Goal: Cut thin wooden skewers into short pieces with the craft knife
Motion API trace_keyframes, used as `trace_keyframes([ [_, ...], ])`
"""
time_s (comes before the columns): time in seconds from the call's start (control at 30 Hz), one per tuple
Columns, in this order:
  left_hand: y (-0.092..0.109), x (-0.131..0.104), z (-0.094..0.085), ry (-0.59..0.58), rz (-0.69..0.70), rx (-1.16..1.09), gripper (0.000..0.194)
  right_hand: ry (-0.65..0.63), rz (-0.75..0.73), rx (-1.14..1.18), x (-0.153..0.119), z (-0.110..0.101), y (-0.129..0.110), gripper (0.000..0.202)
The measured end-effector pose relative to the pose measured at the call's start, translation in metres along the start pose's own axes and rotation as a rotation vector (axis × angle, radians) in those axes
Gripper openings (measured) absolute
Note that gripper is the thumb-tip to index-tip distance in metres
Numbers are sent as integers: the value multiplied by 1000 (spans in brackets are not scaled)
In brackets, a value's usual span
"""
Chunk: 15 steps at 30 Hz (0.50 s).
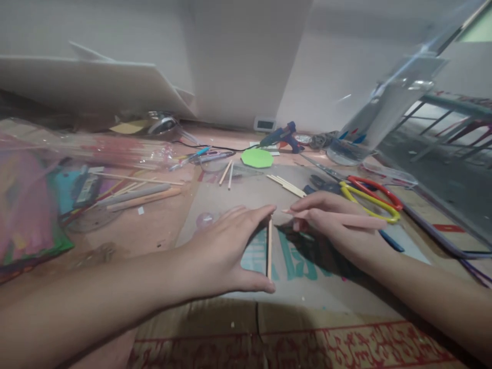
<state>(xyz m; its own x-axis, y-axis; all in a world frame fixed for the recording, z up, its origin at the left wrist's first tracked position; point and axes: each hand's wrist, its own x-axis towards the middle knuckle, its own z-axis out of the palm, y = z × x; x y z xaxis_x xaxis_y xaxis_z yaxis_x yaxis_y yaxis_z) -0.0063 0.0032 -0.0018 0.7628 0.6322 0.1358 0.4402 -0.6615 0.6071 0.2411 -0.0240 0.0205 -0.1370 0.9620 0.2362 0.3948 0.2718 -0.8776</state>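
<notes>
My left hand [226,246] holds a short wooden stick [269,251] upright in the view, one end at the thumb tip and the other at the index fingertip. Pinched in my right hand [326,220] is a pink pen [361,221], its tip pointing left, just short of the stick's far end. Under both hands lies a grey sheet [226,287] with teal lettering. Beyond my right hand are several pale sticks [286,185], and two more short sticks [226,174] lie further left. A small clear pinkish round thing [204,220] sits beside my left hand.
Scissors [371,197] with red and yellow handles lie at right. At the back are a blue glue gun [279,137], a green paper polygon [257,158] and a small white display [265,124]. Plastic-wrapped sticks [115,151] and pens [144,199] crowd the left. A clear container [353,138] stands back right.
</notes>
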Motion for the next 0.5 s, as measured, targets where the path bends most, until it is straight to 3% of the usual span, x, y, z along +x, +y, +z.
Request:
trace_keyframes([
  [0.13, -3, -1, 0, -4, -24, 0, 111, -6, 4, -2, 3, 6, 0, 17],
  [0.33, -1, 1, -2, -63, 16, 77, 110, -124, 77, 34, -2, 10, -1, 15],
  [0.5, 3, 0, -6, -86, 94, 156, 110, -36, 115, 107, 3, 13, 4, 17],
])
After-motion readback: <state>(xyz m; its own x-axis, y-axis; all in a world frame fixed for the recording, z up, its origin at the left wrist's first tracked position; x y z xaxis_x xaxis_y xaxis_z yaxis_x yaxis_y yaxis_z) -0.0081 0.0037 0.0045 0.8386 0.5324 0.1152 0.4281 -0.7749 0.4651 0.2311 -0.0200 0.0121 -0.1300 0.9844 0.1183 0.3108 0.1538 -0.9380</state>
